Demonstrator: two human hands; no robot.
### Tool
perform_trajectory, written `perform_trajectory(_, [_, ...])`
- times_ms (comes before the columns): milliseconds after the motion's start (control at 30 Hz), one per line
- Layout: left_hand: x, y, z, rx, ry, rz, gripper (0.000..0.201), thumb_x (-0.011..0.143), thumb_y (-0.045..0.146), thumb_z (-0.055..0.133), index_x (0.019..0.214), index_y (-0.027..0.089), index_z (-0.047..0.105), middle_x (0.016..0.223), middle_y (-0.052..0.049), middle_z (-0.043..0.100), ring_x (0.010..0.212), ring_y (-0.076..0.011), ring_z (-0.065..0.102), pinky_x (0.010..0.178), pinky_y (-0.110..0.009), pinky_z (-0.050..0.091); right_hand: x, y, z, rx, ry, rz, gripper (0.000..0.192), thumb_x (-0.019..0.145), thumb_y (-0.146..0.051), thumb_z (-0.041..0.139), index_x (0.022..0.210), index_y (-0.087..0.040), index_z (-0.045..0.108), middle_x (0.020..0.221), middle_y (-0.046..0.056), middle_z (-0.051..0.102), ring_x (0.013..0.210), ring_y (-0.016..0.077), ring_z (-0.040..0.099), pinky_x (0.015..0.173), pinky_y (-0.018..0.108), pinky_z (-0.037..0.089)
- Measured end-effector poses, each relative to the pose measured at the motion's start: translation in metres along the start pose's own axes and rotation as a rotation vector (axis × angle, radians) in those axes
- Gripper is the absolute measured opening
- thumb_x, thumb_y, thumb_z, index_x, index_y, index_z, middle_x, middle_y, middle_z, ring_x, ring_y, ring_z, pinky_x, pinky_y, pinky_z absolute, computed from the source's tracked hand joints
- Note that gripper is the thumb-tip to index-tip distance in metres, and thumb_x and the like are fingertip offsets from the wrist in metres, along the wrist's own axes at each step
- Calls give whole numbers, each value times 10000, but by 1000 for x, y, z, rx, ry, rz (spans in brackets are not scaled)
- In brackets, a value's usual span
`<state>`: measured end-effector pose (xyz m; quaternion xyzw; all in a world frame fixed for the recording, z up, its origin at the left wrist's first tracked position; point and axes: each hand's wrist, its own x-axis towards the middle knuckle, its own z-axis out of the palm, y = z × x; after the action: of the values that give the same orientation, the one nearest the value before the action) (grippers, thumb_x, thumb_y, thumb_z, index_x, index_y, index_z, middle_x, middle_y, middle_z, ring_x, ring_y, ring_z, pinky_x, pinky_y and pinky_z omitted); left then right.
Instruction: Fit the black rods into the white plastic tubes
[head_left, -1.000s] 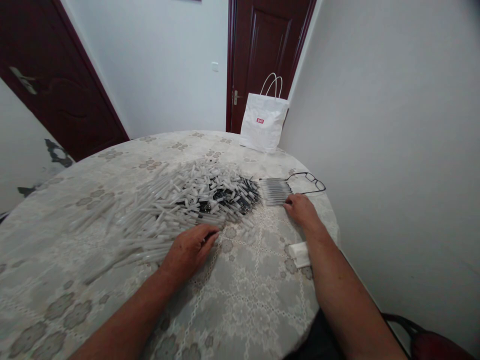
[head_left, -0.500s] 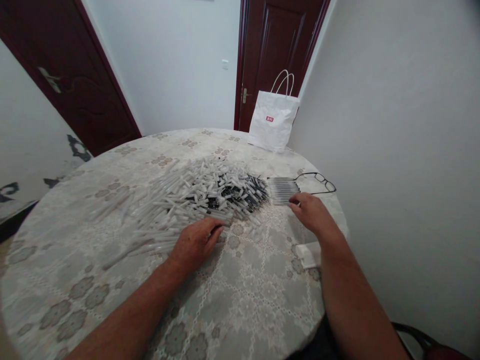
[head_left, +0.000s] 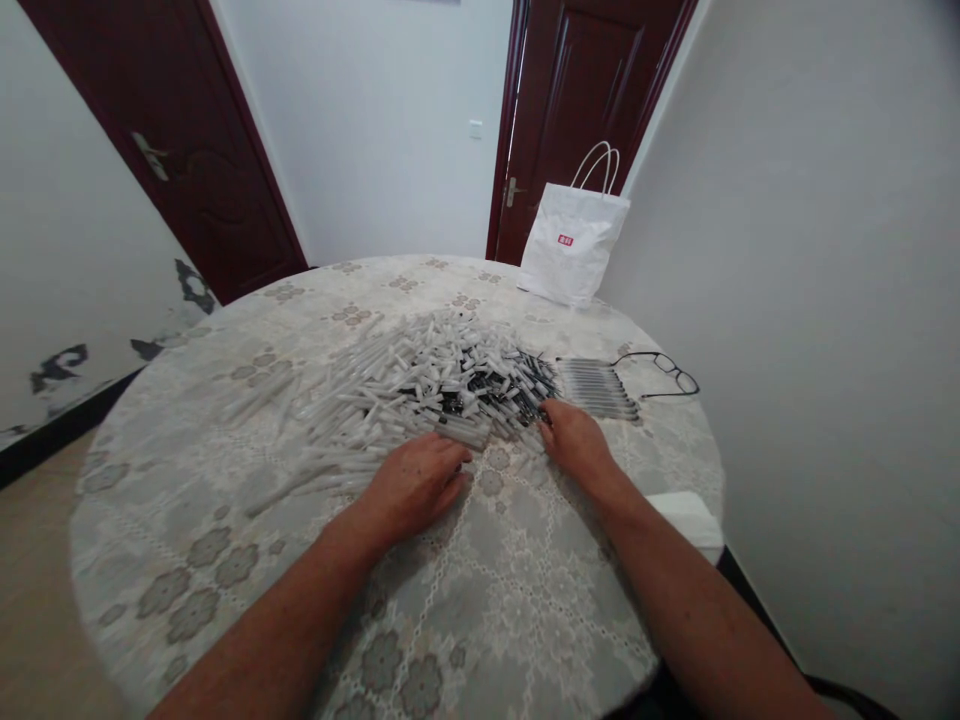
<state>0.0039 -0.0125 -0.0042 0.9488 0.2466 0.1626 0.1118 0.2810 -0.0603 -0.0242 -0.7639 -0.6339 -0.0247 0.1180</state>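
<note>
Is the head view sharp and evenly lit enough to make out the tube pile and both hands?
Head view: soft, even light, no glare; strong wide-angle bending at the door frames. The pile of tubes is crisp in the middle and smears toward its left end; left hand and right hand are sharp at its near edge.

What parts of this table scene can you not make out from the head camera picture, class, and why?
- Left hand: fingertips sit at the edge of the pile of white tubes; any grip is hidden.
- Right hand: fingertips are hidden among the dark pieces.
- Bag: the red logo is too small to read.
- Folded white item: partly behind the right forearm.
</note>
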Motion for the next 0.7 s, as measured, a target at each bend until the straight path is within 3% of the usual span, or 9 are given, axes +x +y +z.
perform_trajectory(133, [-1,-1,-1,101,-102,41,155,850,232,630,993,215,688,953,-84,679,917,-249,591,792,-357,452,-4,7,0,77,16,6,276,958,-280,562,1211,-192,629,986,94,753,915,225,699,785,275,454])
perform_trajectory(333, [-1,-8,6,128,-152,45,85,863,231,624,921,207,682,931,-76,674,914,-244,566,804,-366,411,-10,12,-3,129,14,12,350,960,-240,488,1283,-187,613,885,93,757,798,224,697,747,284,437])
perform_trajectory(500, [-2,-8,6,107,-149,48,162,850,173,602,988,206,680,923,-89,692,929,-265,563,806,-387,373,-11,19,-13,376,40,2,363,887,-234,488,1207,-186,651,773,35,726,720,195,660,715,278,440])
perform_trajectory(700, [-6,0,-1,130,-120,61,196,823,112,563,960,207,665,889,-94,686,938,-282,567,824,-409,364,-13,31,-30,797,-12,176,394,776,-226,512,1132,-190,677,613,-30,619,538,145,546,535,252,392])
